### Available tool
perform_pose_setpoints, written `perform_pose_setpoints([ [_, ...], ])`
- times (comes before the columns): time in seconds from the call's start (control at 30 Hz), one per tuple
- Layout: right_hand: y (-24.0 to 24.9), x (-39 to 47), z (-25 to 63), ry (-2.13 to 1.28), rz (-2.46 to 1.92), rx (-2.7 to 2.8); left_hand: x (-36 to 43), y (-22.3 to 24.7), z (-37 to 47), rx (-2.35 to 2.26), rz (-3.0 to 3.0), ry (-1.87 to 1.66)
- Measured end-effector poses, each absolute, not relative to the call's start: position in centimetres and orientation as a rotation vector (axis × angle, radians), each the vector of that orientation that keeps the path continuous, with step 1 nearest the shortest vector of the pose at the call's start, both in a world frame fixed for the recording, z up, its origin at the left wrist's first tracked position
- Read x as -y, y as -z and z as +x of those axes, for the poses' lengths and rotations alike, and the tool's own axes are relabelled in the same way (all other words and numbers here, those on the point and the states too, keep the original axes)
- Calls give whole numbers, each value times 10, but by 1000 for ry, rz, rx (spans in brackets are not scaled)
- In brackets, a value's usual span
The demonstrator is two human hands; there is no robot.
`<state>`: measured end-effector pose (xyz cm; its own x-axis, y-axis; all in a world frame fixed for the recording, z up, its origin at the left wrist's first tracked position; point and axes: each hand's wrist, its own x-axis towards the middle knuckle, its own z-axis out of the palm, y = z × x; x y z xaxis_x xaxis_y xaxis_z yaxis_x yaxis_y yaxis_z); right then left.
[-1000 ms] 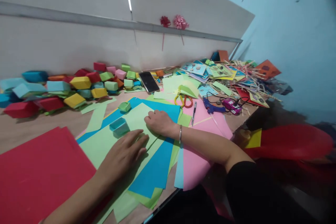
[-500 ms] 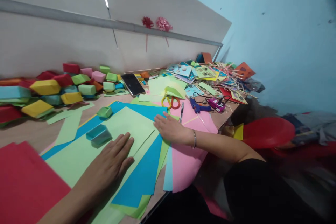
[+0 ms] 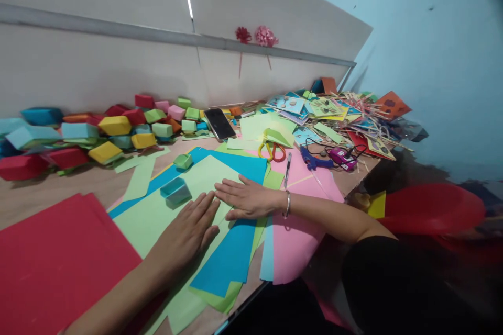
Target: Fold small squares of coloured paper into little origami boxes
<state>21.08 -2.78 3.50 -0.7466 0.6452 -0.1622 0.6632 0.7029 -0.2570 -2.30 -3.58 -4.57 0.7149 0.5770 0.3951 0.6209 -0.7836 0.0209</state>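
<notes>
Green paper (image 3: 147,217) lies under the left hand (image 3: 192,227) and right hand (image 3: 249,201), both open.

the pale green, straight-edged paper sheet (image 3: 147,220) is lying flat. it is placed at an angle, over bright blue paper (image 3: 226,256).

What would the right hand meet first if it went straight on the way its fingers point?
The right hand would most likely meet the left hand first; whether they touch now is unclear.

The right hand (image 3: 249,200) has moved inward over the green sheet (image 3: 143,222). Its fingertips are now just beside the left hand (image 3: 189,229).
</notes>
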Motion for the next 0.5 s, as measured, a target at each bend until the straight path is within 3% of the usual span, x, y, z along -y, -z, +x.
perform_pose_setpoints([
  [0.13,-29,22,232,302,1211,-2823,38,45,-22,958,-2772,602],
  [0.37,-50,14,322,-222,1780,-2561,41,36,-24,1097,-2859,579],
  [0.5,-47,11,350,-292,1622,-2455,42,28,-24,1188,-2889,525],
])
